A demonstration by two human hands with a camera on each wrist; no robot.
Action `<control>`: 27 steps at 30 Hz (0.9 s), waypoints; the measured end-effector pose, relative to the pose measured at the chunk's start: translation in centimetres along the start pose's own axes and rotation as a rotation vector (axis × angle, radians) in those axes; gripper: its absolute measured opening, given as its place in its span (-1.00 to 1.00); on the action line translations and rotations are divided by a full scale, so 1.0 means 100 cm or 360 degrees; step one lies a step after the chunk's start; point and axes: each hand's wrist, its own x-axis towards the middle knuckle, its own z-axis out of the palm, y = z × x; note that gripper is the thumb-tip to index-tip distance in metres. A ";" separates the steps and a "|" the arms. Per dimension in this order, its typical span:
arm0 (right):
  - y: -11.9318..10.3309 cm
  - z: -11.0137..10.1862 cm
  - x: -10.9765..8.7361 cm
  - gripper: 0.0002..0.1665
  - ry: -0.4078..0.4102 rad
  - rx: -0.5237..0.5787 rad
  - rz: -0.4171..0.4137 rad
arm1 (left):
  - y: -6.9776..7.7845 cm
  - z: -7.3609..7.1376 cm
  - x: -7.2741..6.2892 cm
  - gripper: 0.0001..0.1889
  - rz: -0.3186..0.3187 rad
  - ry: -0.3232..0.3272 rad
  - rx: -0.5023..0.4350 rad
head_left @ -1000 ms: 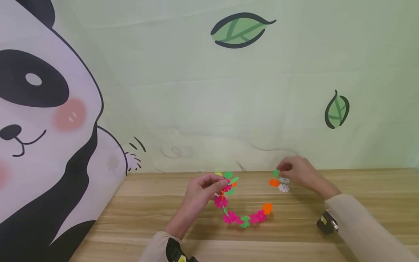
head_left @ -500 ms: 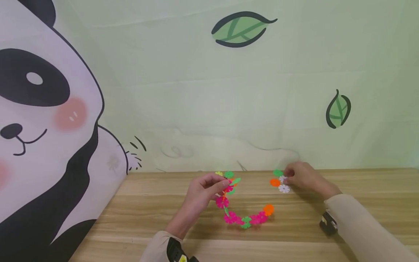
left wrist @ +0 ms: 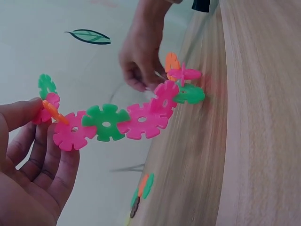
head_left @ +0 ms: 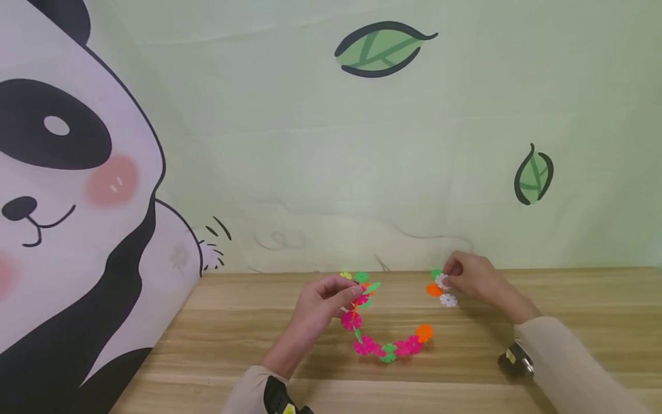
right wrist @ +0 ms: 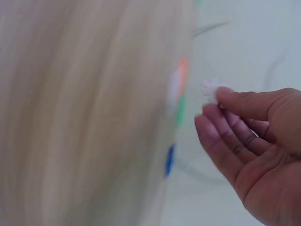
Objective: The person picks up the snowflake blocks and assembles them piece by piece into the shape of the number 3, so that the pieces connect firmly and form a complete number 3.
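My left hand (head_left: 322, 302) pinches one end of a chain of interlocking plastic snowflake discs (left wrist: 142, 119) between thumb and fingers. Pink, green and orange notched discs make up the chain, which curves down and to the right, ending in an orange disc (head_left: 424, 333). Farther right, near the table's back edge, my right hand (head_left: 474, 283) pinches a white snowflake disc (head_left: 441, 280) at its rim. That same white disc (right wrist: 210, 87) shows blurred at the fingertips in the right wrist view. Close below it lie another white disc (head_left: 448, 300) and an orange disc (head_left: 433, 290).
A green disc (head_left: 436, 273) lies behind the orange one. More loose discs, including a yellow disc (head_left: 345, 275) and a green disc (head_left: 361, 276), lie behind my left hand. A blue piece (right wrist: 170, 161) shows near the table edge. The printed backdrop (head_left: 320, 172) rises behind the wooden table (head_left: 233, 333).
My right hand has taken hold of the upper white disc and shifted it slightly left and up, apart from the other white one. The left hand and chain have stayed nearly still.
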 end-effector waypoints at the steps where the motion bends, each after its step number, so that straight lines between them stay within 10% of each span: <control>1: -0.007 0.000 -0.002 -0.81 0.0022 0.0068 -0.0007 | 0.000 0.000 0.000 -0.74 -0.0004 0.0000 -0.0002; 13: -0.077 0.016 -0.024 -0.72 0.0110 0.0898 -0.0273 | 0.000 0.003 0.000 -0.75 0.0003 0.0026 -0.0008; 27: -0.089 0.023 -0.029 -0.75 0.0060 0.0998 -0.0310 | 0.000 0.004 0.000 -0.76 0.0004 0.0003 -0.0027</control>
